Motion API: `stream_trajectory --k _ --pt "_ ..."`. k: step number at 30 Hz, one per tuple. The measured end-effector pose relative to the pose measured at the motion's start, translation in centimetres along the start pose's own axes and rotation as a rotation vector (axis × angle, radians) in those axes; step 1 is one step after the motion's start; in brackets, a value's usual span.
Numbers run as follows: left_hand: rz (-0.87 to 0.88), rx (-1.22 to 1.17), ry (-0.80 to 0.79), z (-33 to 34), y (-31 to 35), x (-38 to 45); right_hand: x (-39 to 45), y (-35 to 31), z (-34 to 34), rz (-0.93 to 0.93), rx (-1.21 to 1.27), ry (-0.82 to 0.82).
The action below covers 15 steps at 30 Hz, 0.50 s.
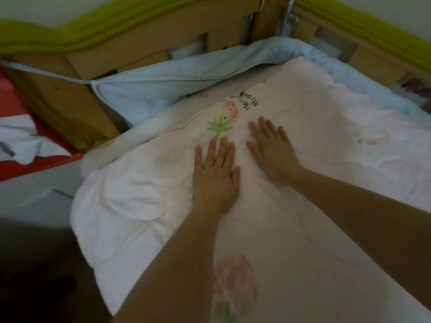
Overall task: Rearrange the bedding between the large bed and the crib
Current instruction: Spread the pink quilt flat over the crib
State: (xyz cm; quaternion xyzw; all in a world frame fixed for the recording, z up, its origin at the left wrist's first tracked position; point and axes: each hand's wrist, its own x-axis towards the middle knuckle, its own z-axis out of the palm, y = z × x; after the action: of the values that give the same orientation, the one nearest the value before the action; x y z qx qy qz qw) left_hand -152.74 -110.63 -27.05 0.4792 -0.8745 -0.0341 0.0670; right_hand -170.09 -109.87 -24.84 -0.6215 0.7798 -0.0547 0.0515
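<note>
Quilt (291, 206) edge overhanging crib, hands flat

The quilt (291, 206) lies spread inside the crib (163, 40), with the padded bumper (163, 87) along the rails behind and to the right. Both hands rest flat on the quilt, left hand (215, 180) just beside right hand (271, 148). The large bed (14, 108) sits left of the crib.

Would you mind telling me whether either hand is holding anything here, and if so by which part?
Nothing is held. The left hand and right hand both lie flat, fingers straight, on top of the pink strawberry quilt.
</note>
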Motion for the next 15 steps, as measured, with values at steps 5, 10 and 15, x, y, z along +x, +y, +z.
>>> stream_trajectory --k 5,10,15 --pt "-0.731 -0.013 -0.083 -3.1 -11.8 -7.8 -6.9 -6.8 1.7 -0.042 0.032 -0.077" --pt "-1.180 -0.236 -0.075 -5.6 -12.7 -16.8 -11.7 -11.0 1.7 -0.362 0.039 -0.115" --pt "-0.474 -0.174 0.093 -4.8 0.7 -17.1 -14.8 -8.4 1.4 -0.402 0.086 -0.084"
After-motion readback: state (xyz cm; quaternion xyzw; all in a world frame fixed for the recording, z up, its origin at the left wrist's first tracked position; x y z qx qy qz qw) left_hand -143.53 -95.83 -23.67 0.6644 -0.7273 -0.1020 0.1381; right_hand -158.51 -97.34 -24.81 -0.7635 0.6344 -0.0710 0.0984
